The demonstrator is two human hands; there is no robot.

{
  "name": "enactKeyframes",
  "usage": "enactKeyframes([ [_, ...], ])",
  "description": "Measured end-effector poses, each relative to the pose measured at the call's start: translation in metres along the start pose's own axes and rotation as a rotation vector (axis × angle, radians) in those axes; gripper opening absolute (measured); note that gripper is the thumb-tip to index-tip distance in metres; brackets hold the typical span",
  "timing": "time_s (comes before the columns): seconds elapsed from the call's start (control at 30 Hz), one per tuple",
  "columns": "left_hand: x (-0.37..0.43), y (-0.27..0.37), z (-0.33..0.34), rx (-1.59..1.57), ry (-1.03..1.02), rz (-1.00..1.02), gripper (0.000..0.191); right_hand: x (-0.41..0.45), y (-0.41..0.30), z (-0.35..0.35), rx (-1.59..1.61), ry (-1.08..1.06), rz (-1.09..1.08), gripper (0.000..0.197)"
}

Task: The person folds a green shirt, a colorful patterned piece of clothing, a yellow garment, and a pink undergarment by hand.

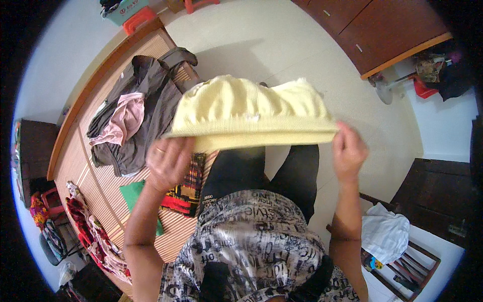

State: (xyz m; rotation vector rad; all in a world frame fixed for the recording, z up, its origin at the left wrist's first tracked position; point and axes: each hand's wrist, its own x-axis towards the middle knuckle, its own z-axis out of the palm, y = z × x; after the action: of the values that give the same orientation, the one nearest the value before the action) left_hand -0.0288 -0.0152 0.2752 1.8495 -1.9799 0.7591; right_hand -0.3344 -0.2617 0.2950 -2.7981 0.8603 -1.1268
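A pale yellow knitted garment [249,104] is stretched out above my lap, its ribbed band running level between both hands. My left hand [169,160], with a ring on one finger, grips the left end of the band. At the opposite end, my right hand [349,149] pinches the band's corner, slightly blurred. A small white tag [252,118] shows near the middle of the band. The garment's far part bunches up and hangs beyond it, hiding some floor and mat.
On the striped mat [102,181] at left lie dark grey clothes [151,94], a pink garment [126,117], a green cloth [132,192] and a folded patterned cloth [188,188]. A brown cabinet [381,34] stands far right. A wooden rack [422,256] at right holds a white cloth [386,232].
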Motion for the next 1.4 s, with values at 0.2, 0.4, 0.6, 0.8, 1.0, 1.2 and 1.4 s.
enactKeyframes([
  [0.2, -0.135, 0.074, 0.046, -0.491, -0.524, -0.076, 0.043, -0.167, 0.0, 0.053, 0.107, -0.614, 0.024, 0.014],
  [0.4, -0.144, 0.09, 0.026, -0.537, -0.478, -0.157, 0.046, -0.189, -0.018, 0.052, 0.183, -0.726, 0.171, 0.012],
  [0.6, -0.127, 0.092, 0.034, -0.365, -0.374, -0.384, 0.061, -0.179, -0.021, 0.052, 0.228, -0.716, 0.077, 0.012],
  [0.8, -0.118, 0.081, 0.045, -0.505, -0.348, -0.427, 0.037, -0.184, -0.007, 0.048, 0.534, -0.385, 0.468, 0.01],
  [1.0, -0.063, 0.075, -0.013, -0.584, -0.243, -0.423, 0.029, -0.148, -0.009, 0.003, 0.627, -0.233, 0.499, 0.008],
  [1.2, -0.077, 0.057, -0.02, -1.005, -0.512, -0.41, 0.021, -0.134, 0.007, -0.03, 0.897, -0.743, 0.506, 0.007],
  [1.4, -0.094, 0.042, 0.006, -1.24, -0.751, -0.618, 0.024, -0.13, 0.027, -0.005, 0.901, -1.027, 0.618, 0.003],
])
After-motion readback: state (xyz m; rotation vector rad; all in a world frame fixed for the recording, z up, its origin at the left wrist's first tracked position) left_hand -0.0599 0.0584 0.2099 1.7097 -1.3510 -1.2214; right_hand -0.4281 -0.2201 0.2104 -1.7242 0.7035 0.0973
